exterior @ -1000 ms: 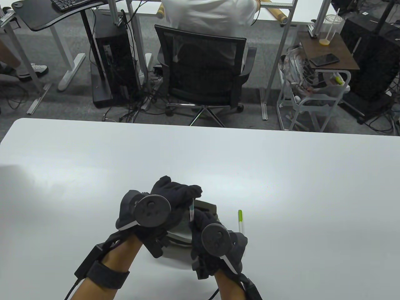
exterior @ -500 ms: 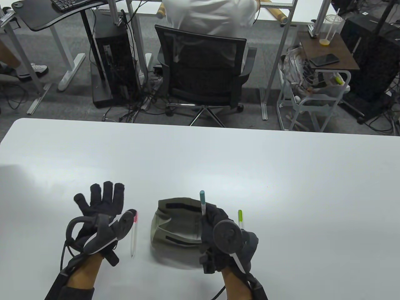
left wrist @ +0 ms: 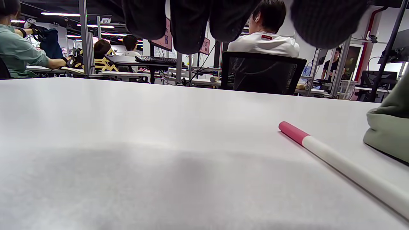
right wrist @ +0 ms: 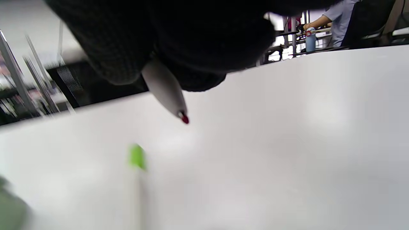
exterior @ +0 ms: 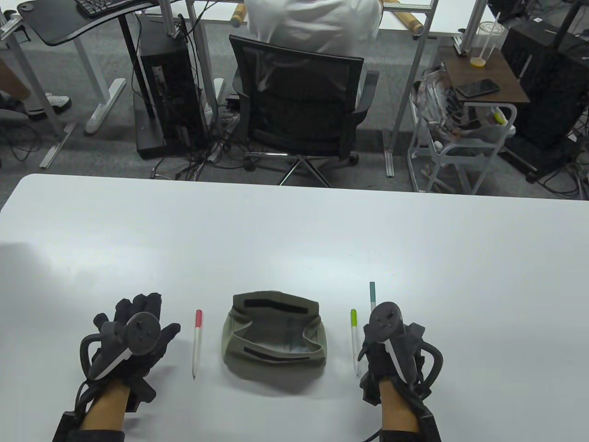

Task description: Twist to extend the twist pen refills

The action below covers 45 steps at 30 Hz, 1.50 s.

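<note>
My right hand grips a white twist pen with a teal cap just right of the green-capped pen lying on the table. The right wrist view shows my gloved fingers wrapped around the white barrel, with a small red tip sticking out above the table. The green cap shows blurred below it in that view. My left hand lies flat and empty on the table, left of a red-capped pen. That pen also shows in the left wrist view.
An olive fabric pouch lies open between the red-capped and green-capped pens; its edge shows in the left wrist view. The white table stretches far ahead. An office chair with a seated person stands beyond its far edge.
My left hand let go of the teal-capped pen, swung left and settled flat on the table. My right hand carried that pen from above the pouch to the right, beside the green-capped pen.
</note>
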Each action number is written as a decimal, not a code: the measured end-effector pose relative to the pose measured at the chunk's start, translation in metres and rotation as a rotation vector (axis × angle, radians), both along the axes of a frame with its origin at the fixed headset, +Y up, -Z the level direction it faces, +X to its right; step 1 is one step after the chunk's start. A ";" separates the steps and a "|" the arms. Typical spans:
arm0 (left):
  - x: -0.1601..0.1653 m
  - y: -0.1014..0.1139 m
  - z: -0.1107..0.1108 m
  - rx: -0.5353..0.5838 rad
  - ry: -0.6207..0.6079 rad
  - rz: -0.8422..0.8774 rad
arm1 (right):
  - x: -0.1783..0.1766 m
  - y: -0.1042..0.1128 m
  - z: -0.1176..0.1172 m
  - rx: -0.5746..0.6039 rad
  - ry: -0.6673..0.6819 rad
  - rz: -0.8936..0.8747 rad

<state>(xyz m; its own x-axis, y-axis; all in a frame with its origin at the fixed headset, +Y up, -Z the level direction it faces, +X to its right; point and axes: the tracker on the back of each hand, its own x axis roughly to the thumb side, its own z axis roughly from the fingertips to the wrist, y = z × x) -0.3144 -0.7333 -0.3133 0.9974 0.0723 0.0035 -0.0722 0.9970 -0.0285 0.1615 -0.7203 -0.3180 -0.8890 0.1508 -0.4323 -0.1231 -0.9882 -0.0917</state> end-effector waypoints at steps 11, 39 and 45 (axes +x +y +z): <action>0.003 -0.001 0.001 -0.012 -0.014 0.006 | 0.001 -0.044 -0.011 -0.193 -0.023 0.062; 0.014 0.000 0.000 -0.014 -0.052 0.003 | -0.001 -0.042 -0.008 -0.226 -0.051 0.054; 0.047 0.032 -0.007 0.044 -0.131 -0.012 | -0.002 -0.032 -0.006 -0.196 -0.056 0.053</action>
<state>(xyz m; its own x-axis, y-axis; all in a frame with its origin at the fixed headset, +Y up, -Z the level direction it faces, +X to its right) -0.2676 -0.7017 -0.3202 0.9890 0.0569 0.1368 -0.0584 0.9983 0.0069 0.1596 -0.7522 -0.3240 -0.8674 0.0130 -0.4975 -0.0708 -0.9927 0.0975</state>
